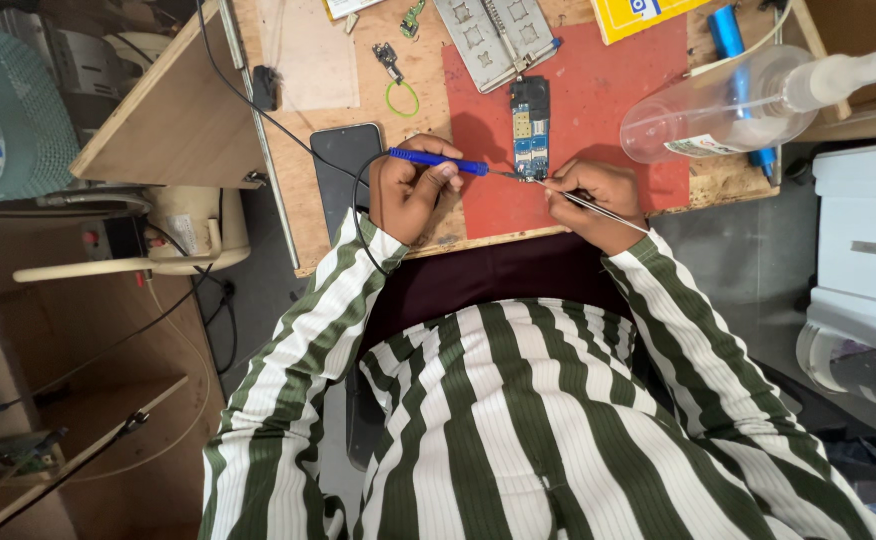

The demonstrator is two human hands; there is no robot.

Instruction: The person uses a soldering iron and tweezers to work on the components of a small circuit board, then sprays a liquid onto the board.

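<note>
On the red mat (598, 110) | our left hand (410, 190) grips the blue soldering iron (440, 161), right hand (598, 200) pinches tweezers (598, 205), both at the small circuit board (530, 128) | risk: a tweezer slip lets the tip bridge neighbouring pads

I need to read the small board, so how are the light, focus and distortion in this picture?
Head view: even soft light, the board sharp on the red mat; a soft shadow left of it; mild glare on the clear bottle; wide-angle bending at the edges; the left hand and right hand unblurred.
</note>
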